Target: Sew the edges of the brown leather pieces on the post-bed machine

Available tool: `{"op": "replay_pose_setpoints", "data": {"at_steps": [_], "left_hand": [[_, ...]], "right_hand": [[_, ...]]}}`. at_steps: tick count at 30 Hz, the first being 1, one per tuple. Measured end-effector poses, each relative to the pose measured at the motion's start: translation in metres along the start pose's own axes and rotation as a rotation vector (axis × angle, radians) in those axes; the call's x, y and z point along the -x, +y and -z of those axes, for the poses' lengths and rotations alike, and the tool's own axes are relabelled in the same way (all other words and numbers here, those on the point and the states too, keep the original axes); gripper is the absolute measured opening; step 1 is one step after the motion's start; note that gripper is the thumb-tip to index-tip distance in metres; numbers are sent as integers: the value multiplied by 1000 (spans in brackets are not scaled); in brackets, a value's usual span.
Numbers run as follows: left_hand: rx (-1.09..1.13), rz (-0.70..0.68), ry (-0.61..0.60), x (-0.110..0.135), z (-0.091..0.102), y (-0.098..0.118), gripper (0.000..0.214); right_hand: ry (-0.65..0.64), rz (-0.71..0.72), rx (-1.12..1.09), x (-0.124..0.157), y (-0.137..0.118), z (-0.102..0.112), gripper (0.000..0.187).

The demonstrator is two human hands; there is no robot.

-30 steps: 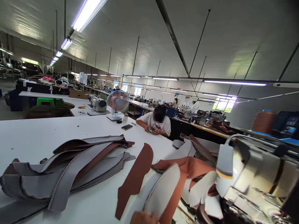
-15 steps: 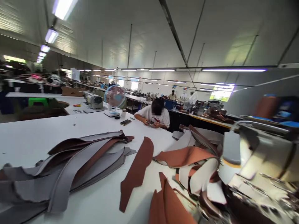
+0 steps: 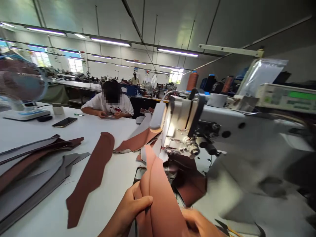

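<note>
A reddish-brown leather piece (image 3: 161, 194) with a lengthwise seam or fold is held up in front of the sewing machine (image 3: 182, 125). My left hand (image 3: 130, 205) is closed on its left edge, the thumb lying on top. My right hand (image 3: 198, 222) grips the lower right edge, its fingers curled and partly hidden beneath. The piece's narrow tip points toward the lit needle area, but I cannot tell whether it touches the machine. Another darker brown piece (image 3: 191, 184) lies on the machine bed, right of the held one.
A flat brown strip (image 3: 91, 177) and a pile of grey-backed strips (image 3: 37, 177) lie left on the white table. Beyond are a phone (image 3: 65, 122), a fan (image 3: 22, 85) and a seated person (image 3: 111, 100). Scissors (image 3: 229, 228) lie at lower right; thread spools (image 3: 192, 81) stand behind the machine.
The view has swung right and closer to the sewing machine. Both my hands have come into view, holding the brown leather piece.
</note>
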State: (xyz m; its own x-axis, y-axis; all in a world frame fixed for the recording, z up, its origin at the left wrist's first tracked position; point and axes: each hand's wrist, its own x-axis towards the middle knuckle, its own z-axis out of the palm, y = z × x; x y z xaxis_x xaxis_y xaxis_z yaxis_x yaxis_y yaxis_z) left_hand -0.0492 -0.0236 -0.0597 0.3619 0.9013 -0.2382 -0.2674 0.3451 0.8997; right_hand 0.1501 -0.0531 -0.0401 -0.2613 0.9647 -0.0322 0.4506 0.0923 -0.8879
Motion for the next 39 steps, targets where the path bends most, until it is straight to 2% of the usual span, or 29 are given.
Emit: {"op": "replay_pose_setpoints", "data": {"at_steps": [3,4,6,8,10,13,16,21,24,26,29,31,35,39], "left_hand": [[-10,-56,63,2,-14,-4,57],[-14,-58,47,1,-14,-3,57],[-53,-16,-73,-2,-11,4,53],[-123,44,-204,-10,-3,18,47],[-195,64,-240,-20,4,34,42],[-277,0,-160,-34,7,53,39],[-379,-76,-125,-43,-1,61,32],[-525,-125,-90,-46,-30,53,28],[-625,-183,5,-50,-45,47,25],[-728,-267,98,-54,-50,46,19],[-913,-437,244,-60,-49,48,15],[-1020,-508,301,-63,-46,52,16],[-1173,-531,351,-70,-39,59,18],[-1260,-515,346,-74,-37,67,17]], "right_hand": [[78,21,-1,-32,-11,1,18],[168,18,22,-43,-14,-2,16],[276,82,62,-59,-18,-8,9],[270,123,65,-64,-18,-16,9],[192,148,43,-61,-16,-23,11],[64,169,-7,-49,-11,-27,5],[52,153,-8,-40,-1,-22,8],[208,158,115,-34,20,-7,18],[356,191,114,-36,30,-7,19],[445,264,75,-42,35,-10,15],[538,493,123,-56,37,-13,14],[559,606,176,-67,36,-13,17],[544,656,190,-79,33,-7,27],[471,607,200,-78,28,3,29]]}}
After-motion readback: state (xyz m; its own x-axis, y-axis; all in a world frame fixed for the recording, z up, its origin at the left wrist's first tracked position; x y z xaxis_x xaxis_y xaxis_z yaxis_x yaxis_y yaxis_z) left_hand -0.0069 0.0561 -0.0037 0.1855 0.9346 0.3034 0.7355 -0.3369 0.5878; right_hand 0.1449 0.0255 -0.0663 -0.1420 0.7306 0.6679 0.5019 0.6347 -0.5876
